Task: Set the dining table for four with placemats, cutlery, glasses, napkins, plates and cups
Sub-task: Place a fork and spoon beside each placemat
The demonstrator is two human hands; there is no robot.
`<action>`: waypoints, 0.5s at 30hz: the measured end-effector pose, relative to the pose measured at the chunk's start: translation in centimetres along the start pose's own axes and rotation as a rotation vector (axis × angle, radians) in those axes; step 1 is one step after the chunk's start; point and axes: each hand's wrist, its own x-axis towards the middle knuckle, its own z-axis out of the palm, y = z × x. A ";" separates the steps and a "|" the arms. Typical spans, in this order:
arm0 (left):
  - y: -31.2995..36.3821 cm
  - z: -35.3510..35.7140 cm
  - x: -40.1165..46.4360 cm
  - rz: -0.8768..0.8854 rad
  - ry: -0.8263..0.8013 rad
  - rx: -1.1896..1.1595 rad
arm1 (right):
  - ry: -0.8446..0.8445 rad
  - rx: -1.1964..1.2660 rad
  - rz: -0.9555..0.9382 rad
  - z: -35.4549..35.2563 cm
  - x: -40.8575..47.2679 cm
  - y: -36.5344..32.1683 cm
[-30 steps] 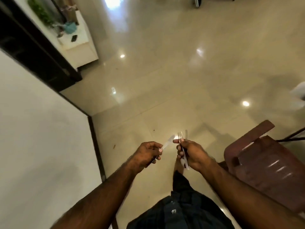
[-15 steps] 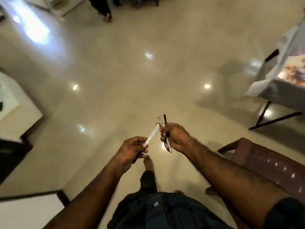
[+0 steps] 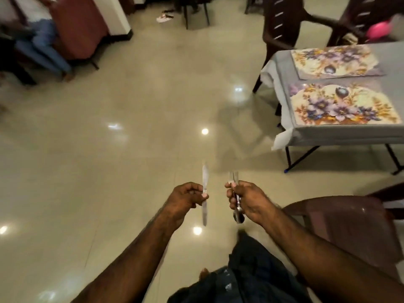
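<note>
The knife (image 3: 205, 193), earlier slanted toward the right hand (image 3: 248, 202), now stands upright in the left hand (image 3: 185, 197), apart from it. The worktop (image 3: 328, 133) with two floral placemats (image 3: 343, 106) has come fully into view.

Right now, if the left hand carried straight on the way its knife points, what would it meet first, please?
The left hand holds the knife pointing up the frame, over bare floor. Nothing stands in that line nearby; the table lies off to the right. Depth is unclear.
</note>
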 end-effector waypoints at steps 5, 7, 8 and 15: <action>7.1 3.3 11.4 0.018 -0.122 0.015 | 0.106 0.090 -0.035 -4.6 6.9 -5.1; 9.7 5.2 15.6 0.006 -0.106 -0.034 | 0.069 0.080 -0.073 -5.9 9.4 -8.0; 11.3 6.2 17.7 -0.010 -0.086 -0.041 | 0.056 0.076 -0.072 -6.4 10.4 -9.7; 21.7 12.0 29.9 -0.035 -0.095 -0.019 | 0.132 -0.087 -0.079 -9.8 17.0 -22.7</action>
